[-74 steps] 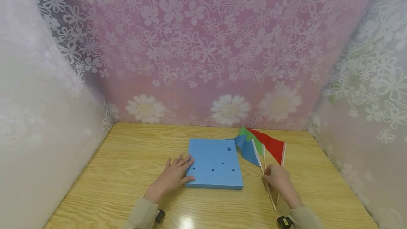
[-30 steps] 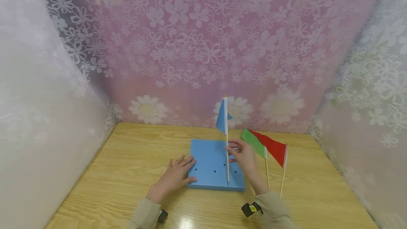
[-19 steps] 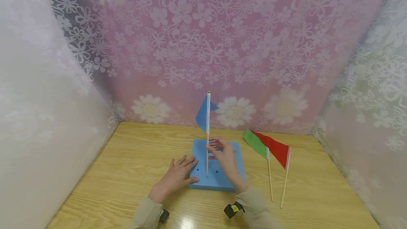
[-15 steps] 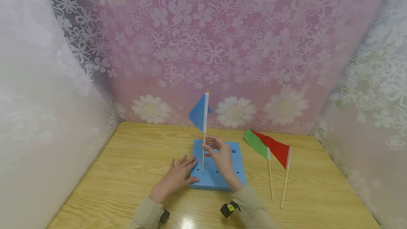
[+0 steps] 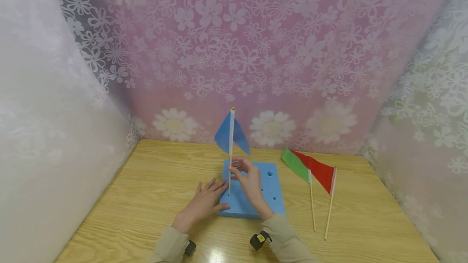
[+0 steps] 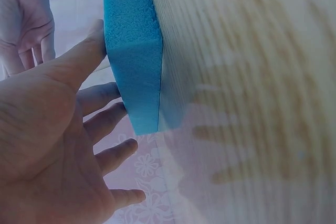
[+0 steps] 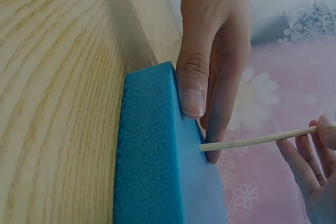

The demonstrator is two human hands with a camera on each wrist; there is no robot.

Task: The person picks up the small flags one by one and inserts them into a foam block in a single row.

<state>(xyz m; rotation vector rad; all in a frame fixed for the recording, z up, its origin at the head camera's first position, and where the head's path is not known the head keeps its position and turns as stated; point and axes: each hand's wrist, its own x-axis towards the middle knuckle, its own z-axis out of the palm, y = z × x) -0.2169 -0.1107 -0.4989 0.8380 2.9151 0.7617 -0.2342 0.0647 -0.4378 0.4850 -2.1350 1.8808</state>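
A blue foam block [image 5: 252, 208] with several holes lies flat on the table. My left hand [image 5: 202, 202] rests on its left edge, fingers spread and fairly straight. With thumb and fingers, my right hand [image 5: 249, 180] pinches the wooden stick [image 7: 252, 140] of a blue flag [image 5: 224, 136]. That flag stands nearly upright over the block's left part. The stick's lower end meets the block's top face where the left hole was visible; how deep it sits I cannot tell. In the left wrist view, the block's side [image 6: 137, 72] shows beside my left fingers.
To the right of the block, a green flag [image 5: 295, 166] and a red flag [image 5: 319, 170] lie on the wooden table [image 5: 351, 214], their sticks pointing toward me. Flower-patterned cloth [image 5: 234, 60] closes off the back and both sides.
My right hand has lifted the blue flag from beside the other two, turned it upright and carried it left to the block's left hole. My left hand has stayed on the block.
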